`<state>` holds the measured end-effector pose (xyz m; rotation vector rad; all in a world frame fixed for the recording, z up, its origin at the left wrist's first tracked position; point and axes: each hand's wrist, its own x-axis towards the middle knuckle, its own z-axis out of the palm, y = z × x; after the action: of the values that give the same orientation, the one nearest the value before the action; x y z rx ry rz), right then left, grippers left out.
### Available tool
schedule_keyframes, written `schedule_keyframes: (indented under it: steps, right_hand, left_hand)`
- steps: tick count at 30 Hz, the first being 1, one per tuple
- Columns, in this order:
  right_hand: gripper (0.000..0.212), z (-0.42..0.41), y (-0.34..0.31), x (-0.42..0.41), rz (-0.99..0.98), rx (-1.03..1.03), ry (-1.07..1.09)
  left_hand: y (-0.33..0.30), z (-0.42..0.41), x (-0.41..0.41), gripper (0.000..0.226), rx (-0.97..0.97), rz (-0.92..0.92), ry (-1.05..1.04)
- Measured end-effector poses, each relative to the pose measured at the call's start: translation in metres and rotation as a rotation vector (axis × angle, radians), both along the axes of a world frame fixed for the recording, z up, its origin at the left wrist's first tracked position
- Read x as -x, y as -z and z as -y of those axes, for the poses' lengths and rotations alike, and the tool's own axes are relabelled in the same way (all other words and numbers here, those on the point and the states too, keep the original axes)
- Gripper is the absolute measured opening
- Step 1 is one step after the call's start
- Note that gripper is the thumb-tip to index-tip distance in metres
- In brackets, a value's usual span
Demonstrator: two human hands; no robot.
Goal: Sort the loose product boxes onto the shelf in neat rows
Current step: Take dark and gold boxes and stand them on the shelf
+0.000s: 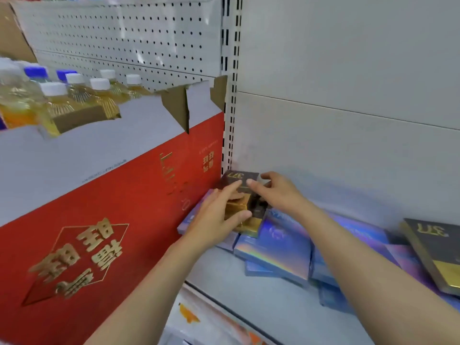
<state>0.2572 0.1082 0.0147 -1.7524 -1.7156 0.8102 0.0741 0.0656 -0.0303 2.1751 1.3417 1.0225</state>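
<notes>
A black and gold box (242, 179) marked with gold digits stands in the shelf's back left corner, on top of bluish holographic boxes (276, 247). My left hand (219, 215) grips its near gold end, thumb on the side and index finger stretched along the top. From the right, my right hand (276, 189) touches the box's top and right side with its fingertips. A second black and gold box (433, 250) lies tilted on the holographic pile at the far right.
A big red and white carton (104, 202) with gold characters stands directly left of the corner, holding bottles of yellow liquid (74, 95). The white shelf (239, 282) has a front edge below my arms. A slotted upright (230, 83) and pegboard back panel rise behind.
</notes>
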Motion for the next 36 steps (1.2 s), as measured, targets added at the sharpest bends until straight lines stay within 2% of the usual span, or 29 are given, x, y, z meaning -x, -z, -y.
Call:
schedule_keyframes:
  steps: [4, 6, 8, 10, 12, 15, 18, 21, 23, 25, 27, 30, 34, 36]
  right_hand:
    - [0.066, 0.001, 0.006, 0.008, -0.166, 0.043, 0.168]
    - [0.063, 0.004, 0.008, 0.008, -0.363, 0.079, 0.224]
    - [0.044, 0.011, 0.001, 0.004, -0.589, 0.088, 0.247]
    - [0.022, 0.020, -0.012, -0.008, -0.645, 0.030, 0.261]
    - [0.016, 0.028, -0.022, -0.021, -0.646, -0.068, 0.279]
    - [0.028, 0.039, -0.027, -0.034, -0.605, -0.165, 0.344]
    - [0.050, 0.053, -0.026, -0.037, -0.555, -0.209, 0.347]
    - [0.085, 0.068, -0.023, -0.038, -0.501, -0.262, 0.321]
    - [0.090, 0.075, -0.023, -0.038, -0.450, -0.290, 0.305]
    - [0.076, 0.082, -0.023, -0.040, -0.401, -0.313, 0.308]
    - [0.063, 0.091, -0.024, -0.043, -0.392, -0.329, 0.350]
    - [0.054, 0.108, -0.028, -0.052, -0.447, -0.382, 0.455]
    - [0.050, 0.141, -0.033, -0.077, -0.431, -0.469, 0.536]
    - [0.060, 0.167, -0.038, -0.093, -0.407, -0.494, 0.531]
  left_hand:
    - [-0.010, 0.001, 0.006, 0.047, 0.053, 0.184, 0.119]
    - [-0.013, -0.003, 0.009, 0.045, 0.032, 0.243, 0.134]
    - [-0.012, -0.011, 0.012, 0.047, -0.031, 0.234, 0.054]
    - [-0.007, -0.021, 0.015, 0.057, -0.011, 0.158, -0.064]
    - [-0.004, -0.025, 0.013, 0.072, 0.111, 0.075, -0.123]
    - [-0.001, -0.023, 0.006, 0.081, 0.288, 0.019, -0.178]
    - [0.002, -0.024, 0.003, 0.091, 0.345, -0.002, -0.247]
    - [0.003, -0.023, 0.004, 0.110, 0.333, 0.044, -0.295]
    - [-0.001, -0.020, 0.003, 0.118, 0.322, 0.114, -0.310]
    - [-0.007, -0.018, 0.002, 0.112, 0.287, 0.163, -0.312]
    - [-0.012, -0.015, 0.002, 0.089, 0.222, 0.231, -0.298]
    - [-0.022, 0.000, -0.006, 0.059, 0.176, 0.395, -0.227]
    - [-0.040, 0.032, -0.033, 0.052, 0.137, 0.529, -0.060]
    - [-0.048, 0.048, -0.051, 0.053, 0.139, 0.575, 0.030]
